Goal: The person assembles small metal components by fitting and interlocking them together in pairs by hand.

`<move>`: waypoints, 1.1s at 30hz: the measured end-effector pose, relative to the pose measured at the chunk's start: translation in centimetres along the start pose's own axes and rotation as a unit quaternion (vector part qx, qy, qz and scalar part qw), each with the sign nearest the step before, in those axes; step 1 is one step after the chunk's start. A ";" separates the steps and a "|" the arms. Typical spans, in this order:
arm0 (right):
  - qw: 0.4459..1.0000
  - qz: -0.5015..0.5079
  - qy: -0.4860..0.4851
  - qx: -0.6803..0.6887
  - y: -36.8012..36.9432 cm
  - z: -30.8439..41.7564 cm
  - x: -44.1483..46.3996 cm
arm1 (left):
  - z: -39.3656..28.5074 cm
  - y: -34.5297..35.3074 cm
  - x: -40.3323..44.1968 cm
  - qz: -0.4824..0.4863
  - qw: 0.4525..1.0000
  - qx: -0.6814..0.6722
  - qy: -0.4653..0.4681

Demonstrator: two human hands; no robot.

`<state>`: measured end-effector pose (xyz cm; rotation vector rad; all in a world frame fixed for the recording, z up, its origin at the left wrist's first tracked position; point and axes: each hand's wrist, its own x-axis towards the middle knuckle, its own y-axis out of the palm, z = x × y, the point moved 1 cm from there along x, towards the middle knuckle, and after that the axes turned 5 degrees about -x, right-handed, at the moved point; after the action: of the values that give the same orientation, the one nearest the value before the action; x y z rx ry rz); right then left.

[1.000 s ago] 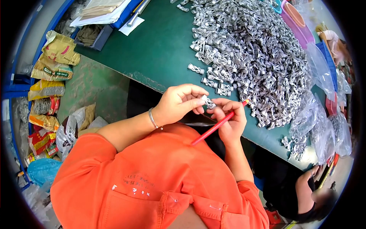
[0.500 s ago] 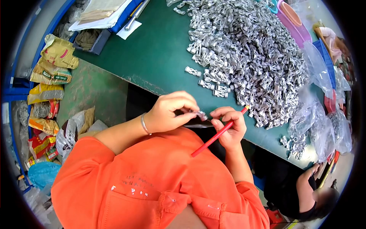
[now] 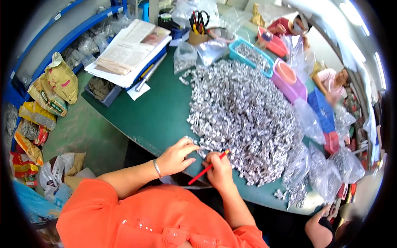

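My right hand (image 3: 219, 170) is closed around a red pencil (image 3: 200, 173) with a yellowish end, held at a slant. Just beside its fingertips is a small silvery metal piece (image 3: 201, 153) at the edge of the pile. My left hand (image 3: 175, 158), with a bracelet at the wrist, is over the table's near edge. Its thumb and forefinger are apart, and I see nothing between them. Beyond both hands lies a large heap of small looped metal parts (image 3: 248, 120) on the green table (image 3: 144, 120).
Papers (image 3: 128, 49) and a grey box (image 3: 103, 93) sit at the left. A turquoise basket (image 3: 233, 51), a purple tray (image 3: 289, 87) and a blue basket (image 3: 320, 109) stand behind the heap. Plastic bags (image 3: 326, 169) lie at the right. Other people sit across and at the right.
The view has lifted, showing more of the far table. Both hands have moved forward to the heap's near edge. The metal piece that was between my left fingers is no longer there.
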<state>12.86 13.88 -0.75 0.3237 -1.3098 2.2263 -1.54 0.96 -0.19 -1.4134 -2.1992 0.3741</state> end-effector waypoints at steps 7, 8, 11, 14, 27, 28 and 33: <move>0.997 0.038 0.006 -0.067 -0.4 0.2 0.3 | 1.3 2.3 1.8 0.003 0.991 0.106 0.082; 0.997 0.046 -0.006 -0.058 -0.3 0.2 0.1 | 1.5 2.2 1.7 -0.003 0.991 0.105 0.083; 0.998 0.061 0.008 -0.031 -0.5 0.2 -0.4 | 1.8 2.0 1.2 0.003 0.996 0.053 0.078; 0.996 0.059 0.003 -0.064 -0.7 0.8 0.1 | 3.1 2.2 0.7 -0.045 0.995 -0.004 0.086; 0.997 0.057 -0.013 -0.055 0.1 1.1 -0.3 | 3.7 2.2 -0.1 -0.063 0.990 -0.022 0.123; 0.998 0.044 0.012 -0.051 -0.2 1.5 -0.5 | 3.6 2.1 -0.1 -0.074 0.991 -0.028 0.107; 0.993 0.005 0.019 -0.117 -0.5 0.5 -1.5 | 2.3 1.2 0.0 0.007 0.990 0.008 0.140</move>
<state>14.34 13.18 -0.88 0.1864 -1.5367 2.0487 -1.85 1.55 -2.71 -1.3805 -1.9568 0.1836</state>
